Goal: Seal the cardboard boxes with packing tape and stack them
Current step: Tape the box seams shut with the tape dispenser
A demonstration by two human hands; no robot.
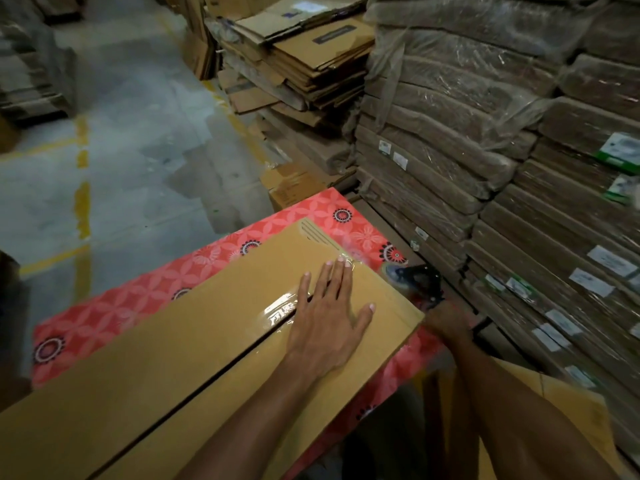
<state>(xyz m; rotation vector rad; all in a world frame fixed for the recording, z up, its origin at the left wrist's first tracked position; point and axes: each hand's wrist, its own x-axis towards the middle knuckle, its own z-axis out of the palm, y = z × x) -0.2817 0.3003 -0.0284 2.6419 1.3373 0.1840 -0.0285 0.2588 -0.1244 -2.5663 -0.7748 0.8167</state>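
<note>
A long brown cardboard box (180, 344) lies on a table under a red flower-patterned cloth (114, 306). A dark seam runs along the box top, and shiny clear tape (280, 308) covers its far stretch. My left hand (329, 320) presses flat on the tape with fingers spread. My right hand (448, 322) is blurred just past the box's right corner, gripping a black tape dispenser (420, 280) that sits off the box end.
Tall stacks of plastic-wrapped flat cartons (502, 161) rise close on the right. Loose flattened boxes (304, 64) pile up behind the table. Grey floor with yellow lines (83, 202) opens to the left. Another brown carton (568, 424) sits under my right forearm.
</note>
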